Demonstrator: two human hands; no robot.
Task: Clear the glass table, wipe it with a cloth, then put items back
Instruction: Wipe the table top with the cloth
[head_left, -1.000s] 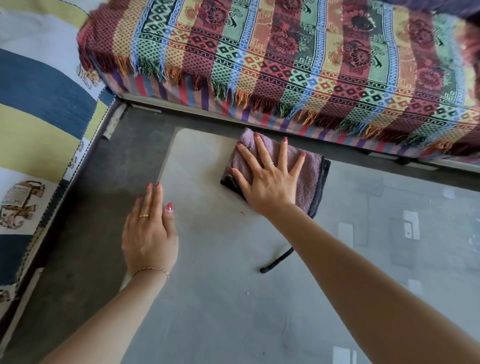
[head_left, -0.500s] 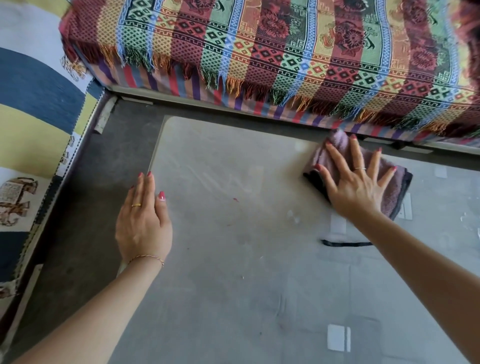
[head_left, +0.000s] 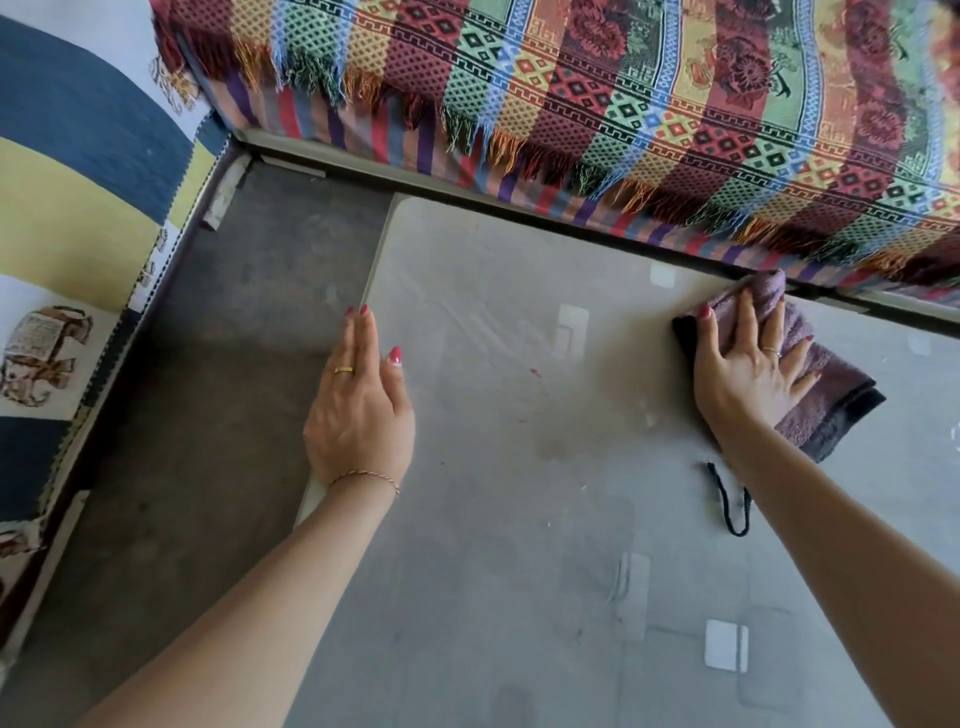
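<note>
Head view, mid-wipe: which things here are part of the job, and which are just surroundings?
In the job:
glass table
purple cloth, flat under the right hand
left hand, resting at the table's left edge

Just around:
striped fringed throw
blue and yellow fabric
grey floor

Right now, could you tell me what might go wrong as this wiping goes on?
1. The right hand presses the purple cloth near the far edge of the glass table; it could snag the blanket's fringe.
2. The cloth's black loop trails loose and may smear wiped glass.
3. The left hand rests on the glass edge, likely leaving prints.
</note>
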